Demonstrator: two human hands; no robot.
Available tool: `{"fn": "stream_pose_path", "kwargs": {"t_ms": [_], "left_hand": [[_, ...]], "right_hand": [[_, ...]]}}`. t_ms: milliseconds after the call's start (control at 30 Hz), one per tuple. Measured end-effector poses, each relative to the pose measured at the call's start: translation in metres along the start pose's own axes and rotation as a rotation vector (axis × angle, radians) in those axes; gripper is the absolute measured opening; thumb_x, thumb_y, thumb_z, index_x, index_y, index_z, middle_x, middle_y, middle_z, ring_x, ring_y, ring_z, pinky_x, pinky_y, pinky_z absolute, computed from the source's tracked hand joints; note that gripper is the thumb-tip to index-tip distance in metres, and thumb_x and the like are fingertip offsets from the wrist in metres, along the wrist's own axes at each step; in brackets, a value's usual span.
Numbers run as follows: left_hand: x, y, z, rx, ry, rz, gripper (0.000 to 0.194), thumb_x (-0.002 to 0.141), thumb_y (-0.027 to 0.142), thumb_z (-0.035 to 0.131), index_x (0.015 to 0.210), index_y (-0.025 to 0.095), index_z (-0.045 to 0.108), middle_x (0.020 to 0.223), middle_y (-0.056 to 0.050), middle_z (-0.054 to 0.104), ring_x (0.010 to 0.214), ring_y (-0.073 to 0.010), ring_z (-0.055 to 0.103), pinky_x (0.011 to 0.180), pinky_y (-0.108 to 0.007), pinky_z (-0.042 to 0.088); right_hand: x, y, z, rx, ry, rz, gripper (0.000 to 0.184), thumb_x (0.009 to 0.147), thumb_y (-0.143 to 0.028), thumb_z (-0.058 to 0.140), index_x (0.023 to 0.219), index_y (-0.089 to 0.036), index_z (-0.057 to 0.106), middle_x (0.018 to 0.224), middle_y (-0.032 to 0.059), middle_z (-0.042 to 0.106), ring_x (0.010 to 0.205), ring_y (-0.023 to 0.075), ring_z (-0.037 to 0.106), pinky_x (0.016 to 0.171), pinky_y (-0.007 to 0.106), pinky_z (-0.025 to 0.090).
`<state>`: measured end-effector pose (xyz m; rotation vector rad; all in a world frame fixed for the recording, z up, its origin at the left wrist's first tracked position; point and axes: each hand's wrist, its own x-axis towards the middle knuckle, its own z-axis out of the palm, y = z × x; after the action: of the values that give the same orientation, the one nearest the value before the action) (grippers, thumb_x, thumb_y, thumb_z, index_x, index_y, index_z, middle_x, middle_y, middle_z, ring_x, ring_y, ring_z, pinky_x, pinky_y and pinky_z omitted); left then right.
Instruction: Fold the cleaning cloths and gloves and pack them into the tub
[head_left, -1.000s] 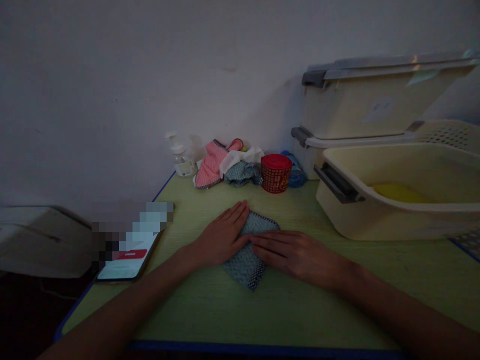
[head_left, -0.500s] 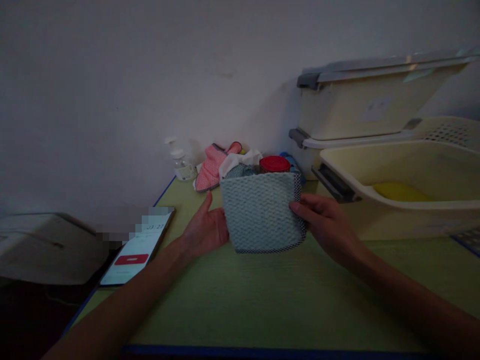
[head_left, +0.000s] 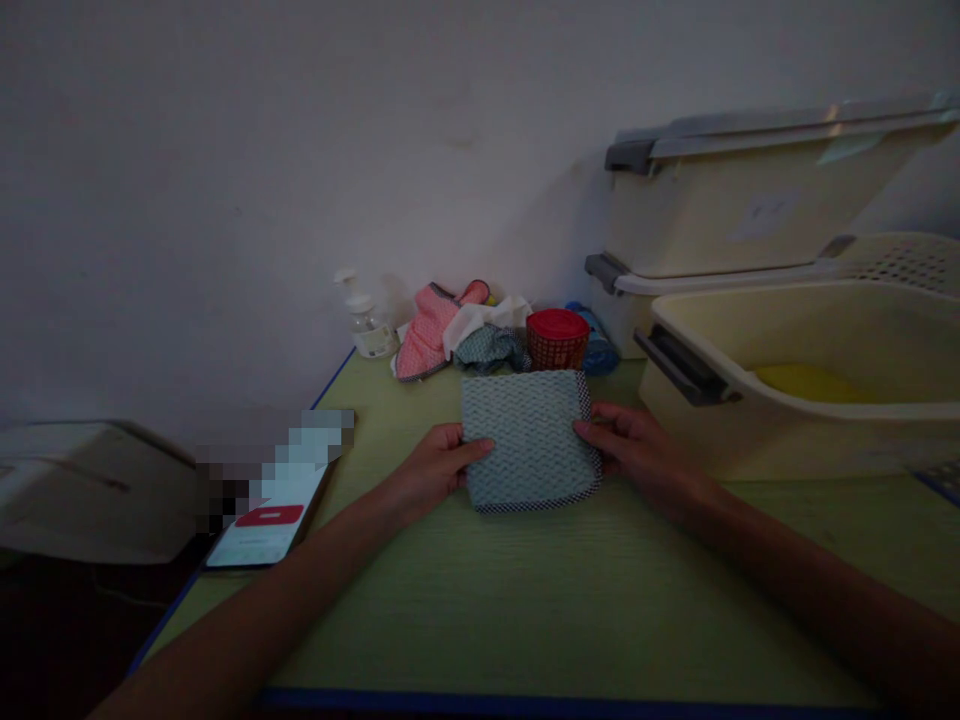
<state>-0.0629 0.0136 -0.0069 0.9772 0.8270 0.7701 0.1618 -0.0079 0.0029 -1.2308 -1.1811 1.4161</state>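
A folded light-blue cleaning cloth (head_left: pixel 531 440) with a ribbed weave and a dark checked border is held up over the green table (head_left: pixel 540 600). My left hand (head_left: pixel 435 465) pinches its left edge, thumb on the front face and fingers behind. At the right edge, my right hand (head_left: pixel 634 450) grips the checked border between thumb and fingers. Just behind the cloth lie a crumpled blue-grey cloth (head_left: pixel 491 348), a pink cloth (head_left: pixel 425 335) and a red lidded container (head_left: pixel 557 340).
A clear pump bottle (head_left: pixel 371 328) stands by the wall. Blue plastic (head_left: pixel 600 345) lies beside the red container. To the right are an open cream bin (head_left: pixel 780 435) with something yellow (head_left: pixel 810 382) inside and a stacked lidded box (head_left: pixel 705 220). A tablet (head_left: pixel 277 500) rests at the left edge.
My left hand has closed from open fingers onto the cloth's left edge. The cloth has come down slightly, showing more of the red container and the crumpled cloth behind.
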Motion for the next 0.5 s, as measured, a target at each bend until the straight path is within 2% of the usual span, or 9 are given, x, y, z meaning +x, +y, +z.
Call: {"fn": "stream_pose_path", "kwargs": {"t_ms": [200,333,500], "left_hand": [[0.002,-0.0014,-0.0029,0.022,0.014,-0.007,0.034,0.056,0.034,0.081,0.076,0.01,0.066,0.074,-0.005,0.071,0.068,-0.0155,0.064,0.071,-0.029,0.049],[0.0037,-0.0024,-0.0028,0.008,0.028,-0.012,0.038,0.05,0.035,0.083,0.073,0.01,0.065,0.069,-0.004,0.07,0.064,-0.0143,0.063,0.069,-0.028,0.05],[0.003,0.002,-0.0028,-0.016,0.043,-0.012,0.036,0.054,0.028,0.082,0.081,0.012,0.064,0.075,-0.003,0.069,0.066,-0.0129,0.062,0.064,-0.025,0.049]], "right_hand": [[0.0016,0.0034,-0.0037,-0.051,-0.038,-0.016,0.034,0.063,-0.041,0.07,0.085,-0.018,0.059,0.072,-0.0005,0.065,0.066,0.0143,0.061,0.06,0.027,0.049],[0.003,0.0047,-0.0057,-0.049,-0.046,-0.026,0.031,0.061,-0.038,0.072,0.081,-0.018,0.06,0.068,-0.0018,0.065,0.063,0.0129,0.06,0.058,0.025,0.047],[0.0057,0.0075,-0.0092,0.018,-0.057,0.004,0.03,0.058,-0.036,0.076,0.079,-0.019,0.063,0.073,-0.001,0.068,0.067,0.0132,0.061,0.062,0.025,0.048]]}}
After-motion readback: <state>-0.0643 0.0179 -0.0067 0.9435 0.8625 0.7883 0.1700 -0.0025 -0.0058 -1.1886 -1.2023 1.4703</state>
